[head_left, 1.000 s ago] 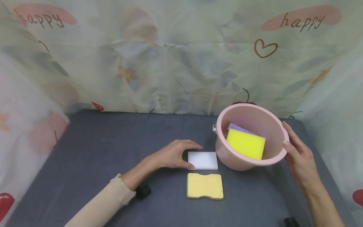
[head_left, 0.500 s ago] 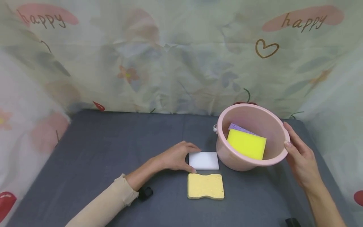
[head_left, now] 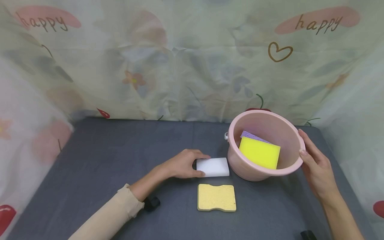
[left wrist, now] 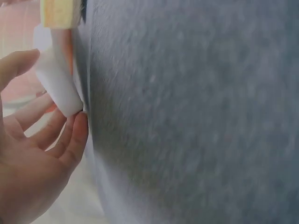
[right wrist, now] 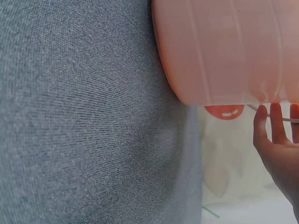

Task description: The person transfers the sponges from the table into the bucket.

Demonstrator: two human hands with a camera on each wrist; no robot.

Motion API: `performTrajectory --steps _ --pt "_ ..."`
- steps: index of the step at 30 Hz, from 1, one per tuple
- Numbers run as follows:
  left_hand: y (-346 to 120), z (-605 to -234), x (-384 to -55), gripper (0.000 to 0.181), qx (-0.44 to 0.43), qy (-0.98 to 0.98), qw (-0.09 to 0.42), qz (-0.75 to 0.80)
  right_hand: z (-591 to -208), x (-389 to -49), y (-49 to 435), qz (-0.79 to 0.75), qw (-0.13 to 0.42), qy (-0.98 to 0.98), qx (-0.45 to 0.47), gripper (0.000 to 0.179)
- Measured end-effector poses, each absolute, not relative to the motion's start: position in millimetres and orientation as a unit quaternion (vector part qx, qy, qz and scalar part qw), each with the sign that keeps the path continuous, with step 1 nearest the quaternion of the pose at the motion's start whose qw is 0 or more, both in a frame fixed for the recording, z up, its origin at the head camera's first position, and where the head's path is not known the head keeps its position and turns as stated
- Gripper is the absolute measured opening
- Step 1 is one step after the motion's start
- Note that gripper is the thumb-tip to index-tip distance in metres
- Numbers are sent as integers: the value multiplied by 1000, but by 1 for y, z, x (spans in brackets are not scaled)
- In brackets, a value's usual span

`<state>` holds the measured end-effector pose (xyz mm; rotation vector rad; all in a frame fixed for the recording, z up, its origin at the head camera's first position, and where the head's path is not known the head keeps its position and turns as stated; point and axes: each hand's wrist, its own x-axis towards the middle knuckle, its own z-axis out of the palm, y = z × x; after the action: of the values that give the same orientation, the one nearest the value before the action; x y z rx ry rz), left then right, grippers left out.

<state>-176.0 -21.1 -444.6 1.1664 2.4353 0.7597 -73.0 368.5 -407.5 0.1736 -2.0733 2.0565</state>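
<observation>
My left hand [head_left: 184, 164] pinches the left end of a white sponge [head_left: 216, 167] between thumb and fingers. In the left wrist view the sponge [left wrist: 58, 84] is tilted, its lower end at the fingertips close to the cloth. My right hand [head_left: 319, 166] holds the right rim of a pink bucket [head_left: 235, 156], thumb on the near side of the rim. The right wrist view shows fingers of that hand [right wrist: 280, 140] against the bucket's wall [right wrist: 219, 51]. Inside the bucket, a bright yellow sponge [head_left: 259, 153] leans over a purple sponge [head_left: 253, 136], which is mostly hidden.
A pale yellow sponge with notched sides [head_left: 216, 198] lies on the dark grey cloth [head_left: 129, 143], just nearer than the white one. The white handle joint [head_left: 226, 135] sticks out at the bucket's left. A printed curtain [head_left: 180, 66] hangs along the back and sides.
My left thumb and fingers have closed on the white sponge, which has shifted slightly left and away from me, its near edge rising. The right hand and bucket stay put.
</observation>
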Motion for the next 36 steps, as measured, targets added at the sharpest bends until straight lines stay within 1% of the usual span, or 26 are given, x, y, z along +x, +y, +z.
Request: performTrajectory --steps 16,23,31,36 --pt "-38 -418 -194 52 393 864 127 289 -408 -73 366 694 109 -710 55 56" --pt "-48 -401 -203 51 378 857 107 334 -408 -73 368 697 113 -706 52 56" --pt "-53 -383 -214 42 395 828 62 393 -407 -72 365 691 119 -711 54 56" --pt "-49 -374 -218 42 409 810 39 418 -406 -72 365 684 124 -717 53 56"
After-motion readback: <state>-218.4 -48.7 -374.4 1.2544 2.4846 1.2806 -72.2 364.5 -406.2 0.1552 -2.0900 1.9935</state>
